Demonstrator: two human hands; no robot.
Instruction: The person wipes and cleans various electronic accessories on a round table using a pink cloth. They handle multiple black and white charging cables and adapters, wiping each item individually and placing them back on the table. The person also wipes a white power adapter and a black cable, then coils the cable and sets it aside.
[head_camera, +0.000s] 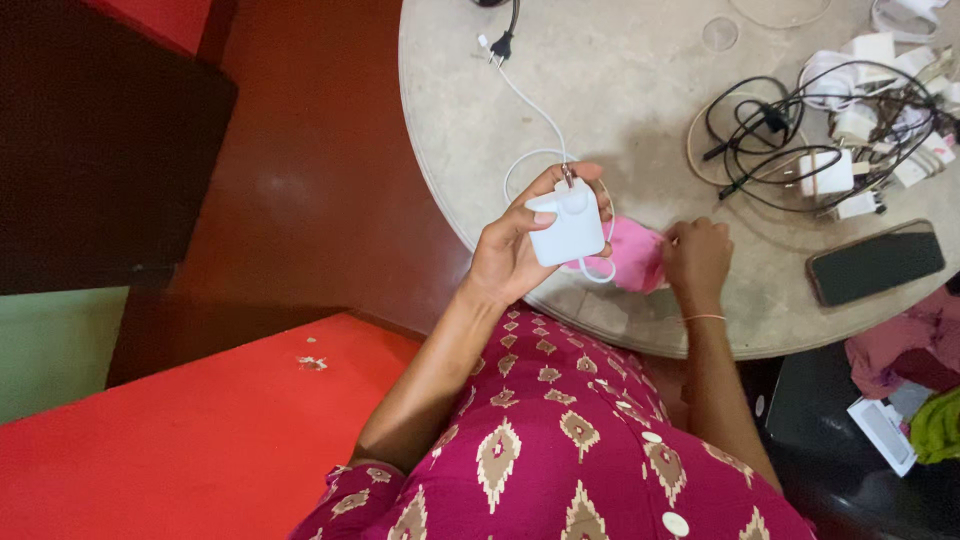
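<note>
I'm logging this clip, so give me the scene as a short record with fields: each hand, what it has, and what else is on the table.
surface: round stone-look table
left hand: holds white power adapter, white cable trailing across the table
right hand: grips pink cloth on the table
nearby: dark phone lying flat; tangle of chargers and cables at the far right
clothing: magenta patterned garment

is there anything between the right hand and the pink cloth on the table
Nothing visible. The right hand is already on the pink cloth at the round table's near edge. The left hand holds the white charger block just beside the cloth, not between them.
</note>
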